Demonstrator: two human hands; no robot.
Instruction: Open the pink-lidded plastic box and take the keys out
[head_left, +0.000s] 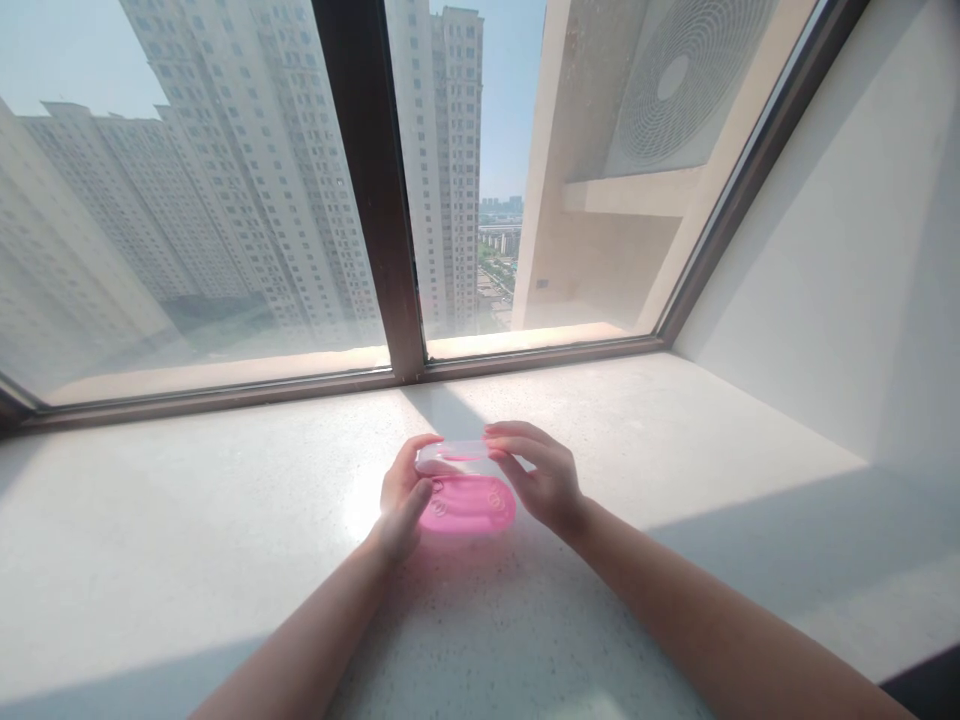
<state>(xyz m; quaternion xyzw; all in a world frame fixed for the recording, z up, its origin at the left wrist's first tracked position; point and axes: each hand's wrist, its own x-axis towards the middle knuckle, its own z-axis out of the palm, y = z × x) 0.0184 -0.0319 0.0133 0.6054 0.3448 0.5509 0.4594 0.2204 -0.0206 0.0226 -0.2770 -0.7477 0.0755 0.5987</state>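
Note:
A small pink translucent box (469, 505) rests on the white stone sill (225, 520) in front of me. A clear lid (454, 456) stands raised along its far edge. My left hand (401, 500) grips the left end of the lid and box, thumb on the near side and fingers curled over the top. My right hand (541, 478) pinches the right end of the lid with its fingertips. What lies inside the box cannot be made out.
A dark window frame (375, 200) with two panes runs along the far edge of the sill, with tall buildings outside. A white wall (847, 270) closes the sill on the right. A dark edge (930, 680) shows at the lower right corner.

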